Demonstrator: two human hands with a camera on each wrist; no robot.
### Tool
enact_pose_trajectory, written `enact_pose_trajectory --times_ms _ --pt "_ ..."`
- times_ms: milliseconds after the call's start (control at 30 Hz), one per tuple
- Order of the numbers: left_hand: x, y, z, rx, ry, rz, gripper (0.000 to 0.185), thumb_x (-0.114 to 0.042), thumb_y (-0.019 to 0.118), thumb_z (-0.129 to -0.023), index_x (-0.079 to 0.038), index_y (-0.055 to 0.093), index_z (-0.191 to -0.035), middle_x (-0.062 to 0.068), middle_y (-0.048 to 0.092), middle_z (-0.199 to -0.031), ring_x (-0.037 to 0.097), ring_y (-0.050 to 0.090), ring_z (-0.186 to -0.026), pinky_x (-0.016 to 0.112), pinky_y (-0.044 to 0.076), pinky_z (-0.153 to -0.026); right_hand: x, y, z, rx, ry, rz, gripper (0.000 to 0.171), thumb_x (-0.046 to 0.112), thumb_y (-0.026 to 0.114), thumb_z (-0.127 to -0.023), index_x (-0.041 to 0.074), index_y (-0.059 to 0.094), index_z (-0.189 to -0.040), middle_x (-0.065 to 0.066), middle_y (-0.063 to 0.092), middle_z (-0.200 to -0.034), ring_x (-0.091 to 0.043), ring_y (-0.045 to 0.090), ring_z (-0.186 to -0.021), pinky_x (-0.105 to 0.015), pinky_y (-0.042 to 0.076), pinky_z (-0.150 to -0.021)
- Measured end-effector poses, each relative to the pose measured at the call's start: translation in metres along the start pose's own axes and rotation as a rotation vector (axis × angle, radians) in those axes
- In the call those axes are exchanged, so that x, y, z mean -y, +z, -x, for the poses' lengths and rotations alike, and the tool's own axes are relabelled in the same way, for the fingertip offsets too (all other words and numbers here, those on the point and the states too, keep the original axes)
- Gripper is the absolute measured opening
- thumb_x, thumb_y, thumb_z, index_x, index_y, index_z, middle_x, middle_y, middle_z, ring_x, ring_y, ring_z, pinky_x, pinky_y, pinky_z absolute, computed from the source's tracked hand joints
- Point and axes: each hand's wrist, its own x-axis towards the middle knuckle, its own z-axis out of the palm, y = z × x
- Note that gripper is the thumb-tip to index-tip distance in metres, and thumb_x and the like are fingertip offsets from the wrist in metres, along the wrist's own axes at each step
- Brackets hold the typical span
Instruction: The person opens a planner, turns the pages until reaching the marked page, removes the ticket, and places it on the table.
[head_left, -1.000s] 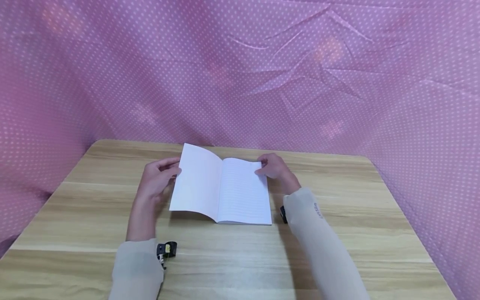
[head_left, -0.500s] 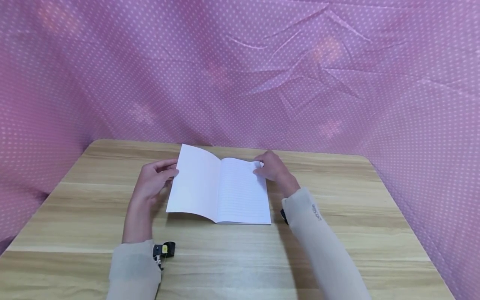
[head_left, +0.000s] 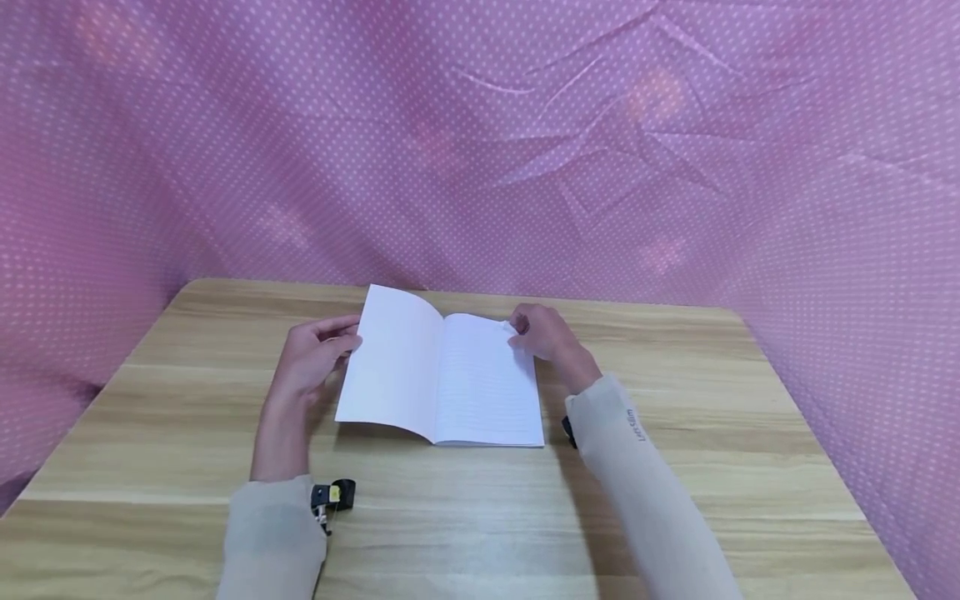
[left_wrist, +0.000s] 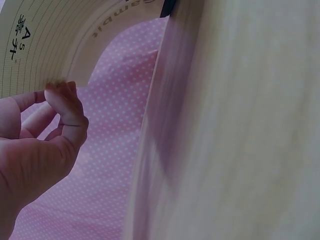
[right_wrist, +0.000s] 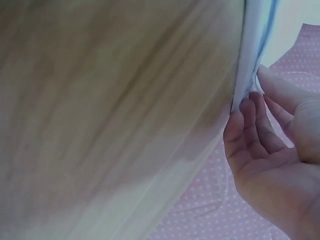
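Now one pale wood-grain worktop (head_left: 465, 525) bears, toward twelve o'clock, one open white paper notebook (head_left: 487, 387); one bare left hand (head_left: 311, 358) pinches its ten-o'clock edge, one bare right hand (head_left: 548, 335) its two-o'clock page corner (head_left: 506, 326), curled further than before.

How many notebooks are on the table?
1: an open notebook toward the back of the table, raised left leaf in the left grip, far right corner in the right grip. Any beneath would be hidden.

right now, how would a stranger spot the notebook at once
Find the wooden table before the pink dotted curtain. Toward its far edge, the notebook is open between the left grip and right grip. Only it shows white pages, the right one ruled.
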Motion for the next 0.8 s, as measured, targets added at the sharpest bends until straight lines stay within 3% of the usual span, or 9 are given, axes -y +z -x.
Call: enact_pose_trajectory --times_ms 167,333,467,800 --pt "-0.001 0.003 -0.001 0.009 0.011 0.007 0.042 -0.002 0.065 -0.095 0.005 0.06 -0.136 0.008 0.061 -0.11 0.01 0.055 -0.082 0.018 0.048 -0.067 -0.003 -0.003 0.0 0.006 0.036 -0.139 0.033 0.009 0.073 -0.093 0.003 0.064 -0.124 -0.016 0.066 -0.116 -0.028 0.065 -0.101 -0.038 0.056 -0.086" --pt "-0.001 0.002 -0.001 0.005 0.008 -0.021 0.042 -0.003 0.064 -0.095 0.005 0.06 -0.136 0.01 0.059 -0.112 0.012 0.054 -0.084 0.019 0.049 -0.068 -0.009 -0.005 0.004 0.053 0.069 -0.445 0.034 0.002 0.066 -0.097 -0.004 0.06 -0.13 -0.021 0.063 -0.113 -0.027 0.067 -0.086 -0.036 0.061 -0.076" --pt "-0.001 0.001 0.0 0.002 0.0 -0.033 0.041 -0.003 0.063 -0.096 0.004 0.06 -0.136 0.01 0.057 -0.113 0.012 0.055 -0.086 0.019 0.051 -0.069 -0.012 -0.009 0.01 0.094 0.115 -0.651 0.039 -0.004 0.062 -0.097 -0.006 0.056 -0.135 -0.019 0.06 -0.11 -0.026 0.066 -0.084 -0.038 0.061 -0.079" --pt "-0.001 0.0 0.002 -0.003 0.006 -0.028 0.042 -0.004 0.064 -0.096 0.005 0.059 -0.137 0.01 0.058 -0.111 0.011 0.056 -0.086 0.017 0.051 -0.068 -0.013 -0.015 0.012 0.131 0.131 -0.868 0.037 0.005 0.063 -0.1 -0.004 0.057 -0.136 -0.017 0.066 -0.112 -0.022 0.067 -0.093 -0.036 0.058 -0.087"
